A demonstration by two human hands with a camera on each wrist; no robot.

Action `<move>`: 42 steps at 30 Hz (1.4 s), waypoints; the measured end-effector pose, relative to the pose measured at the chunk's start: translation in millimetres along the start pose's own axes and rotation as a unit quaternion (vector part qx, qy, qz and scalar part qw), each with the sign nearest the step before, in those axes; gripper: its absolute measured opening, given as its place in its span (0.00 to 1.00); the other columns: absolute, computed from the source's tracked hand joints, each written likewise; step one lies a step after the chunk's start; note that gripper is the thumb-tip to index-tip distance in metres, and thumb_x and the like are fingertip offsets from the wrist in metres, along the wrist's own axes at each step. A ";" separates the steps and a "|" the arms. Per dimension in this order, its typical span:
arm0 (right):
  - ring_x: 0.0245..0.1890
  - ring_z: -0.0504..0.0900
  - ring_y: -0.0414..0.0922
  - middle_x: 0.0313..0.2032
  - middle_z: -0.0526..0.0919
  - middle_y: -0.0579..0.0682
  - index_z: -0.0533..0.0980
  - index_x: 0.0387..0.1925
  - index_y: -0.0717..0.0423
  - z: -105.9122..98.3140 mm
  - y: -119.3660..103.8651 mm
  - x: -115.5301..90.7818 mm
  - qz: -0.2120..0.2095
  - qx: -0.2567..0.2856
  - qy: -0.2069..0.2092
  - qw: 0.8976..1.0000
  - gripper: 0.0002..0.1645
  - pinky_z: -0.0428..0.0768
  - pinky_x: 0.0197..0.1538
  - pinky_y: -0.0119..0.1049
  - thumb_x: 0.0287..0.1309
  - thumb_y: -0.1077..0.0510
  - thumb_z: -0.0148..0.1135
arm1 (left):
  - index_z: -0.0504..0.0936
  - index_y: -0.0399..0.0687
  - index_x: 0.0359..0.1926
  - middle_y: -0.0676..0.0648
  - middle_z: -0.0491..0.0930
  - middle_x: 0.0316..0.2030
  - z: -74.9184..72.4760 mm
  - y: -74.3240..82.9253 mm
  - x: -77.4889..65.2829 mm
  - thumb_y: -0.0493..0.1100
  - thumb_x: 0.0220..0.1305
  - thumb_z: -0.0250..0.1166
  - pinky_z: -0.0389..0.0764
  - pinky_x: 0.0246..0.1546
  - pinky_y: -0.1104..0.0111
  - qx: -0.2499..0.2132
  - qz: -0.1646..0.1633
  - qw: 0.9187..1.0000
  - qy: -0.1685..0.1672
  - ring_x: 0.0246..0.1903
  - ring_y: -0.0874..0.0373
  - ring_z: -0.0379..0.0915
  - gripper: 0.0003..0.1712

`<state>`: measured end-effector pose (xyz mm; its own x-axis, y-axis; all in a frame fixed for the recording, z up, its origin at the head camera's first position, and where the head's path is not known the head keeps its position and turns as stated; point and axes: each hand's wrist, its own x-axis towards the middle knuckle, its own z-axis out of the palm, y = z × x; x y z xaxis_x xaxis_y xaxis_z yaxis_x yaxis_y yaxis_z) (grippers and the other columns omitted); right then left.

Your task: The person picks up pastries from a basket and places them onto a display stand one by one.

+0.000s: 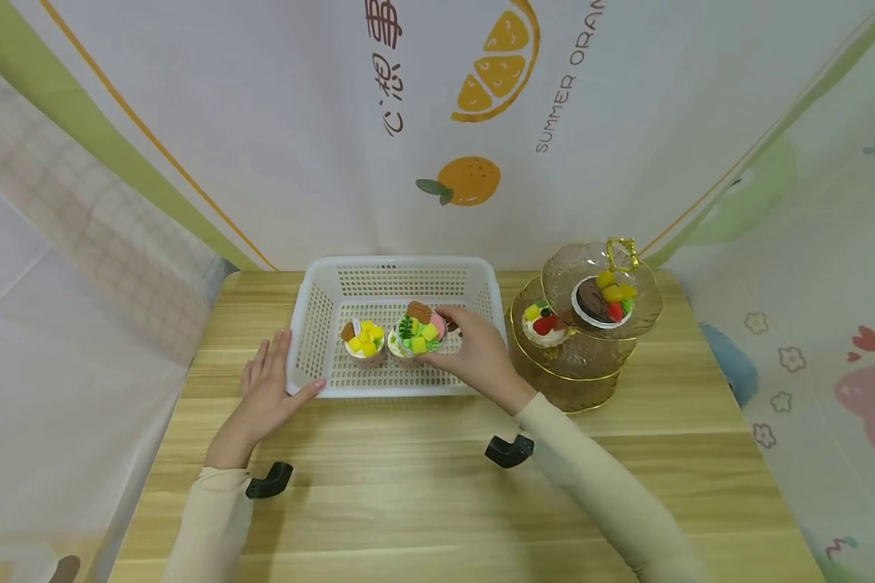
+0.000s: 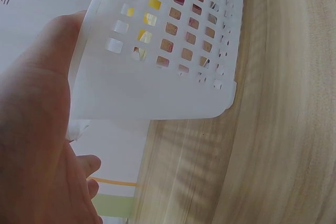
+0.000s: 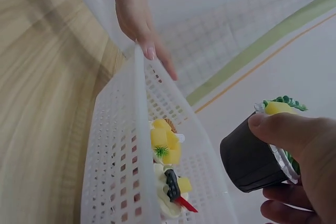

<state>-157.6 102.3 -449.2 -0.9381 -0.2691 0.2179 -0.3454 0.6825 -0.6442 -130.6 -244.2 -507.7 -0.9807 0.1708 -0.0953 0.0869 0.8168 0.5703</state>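
My right hand (image 1: 474,348) holds a toy cupcake (image 1: 419,330) above the white basket (image 1: 397,392), thumb and fingers on either side of its cup. That cupcake has a black cup (image 3: 251,156) with yellow cubes, green leaves, a brown biscuit and a pink piece on top. Two more cupcakes are in the basket: one with yellow cubes (image 1: 365,337), the other with white cream (image 3: 167,192), partly hidden in the head view. At the basket's left front corner my left hand (image 1: 266,389) rests, thumb touching the rim and fingers extended along the outer left side.
Right of the basket stands a tiered stand (image 1: 583,356) with gold rims and a gold handle. A chocolate cupcake with fruit (image 1: 603,300) sits on its top tier, a cream cupcake with a strawberry (image 1: 545,324) below. Printed curtains hang behind the wooden table (image 1: 394,486).
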 end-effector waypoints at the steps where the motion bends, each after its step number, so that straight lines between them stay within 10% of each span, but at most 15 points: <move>1: 0.47 0.82 0.48 0.51 0.84 0.49 0.75 0.60 0.54 -4.8 0.6 -5.6 0.000 0.001 0.002 1.000 0.42 0.83 0.49 0.43 0.42 0.46 0.80 | 0.27 0.49 0.79 0.36 0.29 0.79 -0.2 0.1 0.0 0.66 0.64 0.60 0.29 0.69 0.32 -0.001 0.000 1.000 0.001 0.77 0.34 0.20 0.62; 12: 0.48 0.82 0.48 0.48 0.85 0.50 0.75 0.60 0.55 -59.1 26.6 -87.6 0.026 0.004 0.064 0.998 0.43 0.80 0.51 0.48 0.39 0.50 0.82 | 0.29 0.47 0.79 0.34 0.31 0.79 -1.3 1.9 -1.0 0.65 0.64 0.60 0.29 0.69 0.32 -0.004 0.000 1.000 0.004 0.77 0.34 0.20 0.62; 23: 0.45 0.80 0.53 0.47 0.85 0.58 0.76 0.58 0.60 -111.3 72.7 -152.0 0.109 -0.052 0.143 0.982 0.42 0.70 0.48 0.29 0.37 0.57 0.83 | 0.29 0.46 0.79 0.36 0.30 0.79 -2.2 2.8 -0.2 0.65 0.65 0.60 0.29 0.69 0.32 -0.001 0.002 1.000 0.003 0.77 0.32 0.22 0.62; 29: 0.46 0.80 0.58 0.50 0.83 0.65 0.75 0.58 0.65 -140.9 93.0 -158.7 0.132 -0.087 0.157 0.975 0.42 0.73 0.48 0.51 0.40 0.58 0.81 | 0.29 0.47 0.79 0.36 0.30 0.79 -1.9 2.8 -1.1 0.66 0.64 0.60 0.29 0.69 0.32 0.000 -0.002 1.000 0.003 0.76 0.31 0.23 0.62; 35: 0.45 0.80 0.59 0.46 0.84 0.66 0.75 0.57 0.68 -154.4 107.9 -150.8 0.122 -0.103 0.167 0.973 0.40 0.72 0.48 0.44 0.39 0.60 0.81 | 0.29 0.46 0.79 0.35 0.30 0.79 -2.3 1.6 -2.1 0.65 0.64 0.60 0.29 0.69 0.31 0.000 -0.005 1.000 0.003 0.76 0.31 0.23 0.62; 42: 0.49 0.77 0.66 0.47 0.82 0.69 0.75 0.58 0.68 -163.1 117.8 -137.0 0.128 -0.102 0.159 0.974 0.42 0.70 0.51 0.61 0.40 0.58 0.81 | 0.30 0.44 0.79 0.34 0.31 0.79 -1.8 2.6 -1.0 0.66 0.64 0.60 0.29 0.69 0.32 0.000 -0.003 1.000 0.003 0.76 0.31 0.22 0.62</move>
<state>-73.7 330.4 -435.3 -0.9431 0.1297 0.3062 -0.0665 0.8286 -0.5559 -129.6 -243.3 -504.7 -0.9823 0.1621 -0.0935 0.0808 0.8180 0.5695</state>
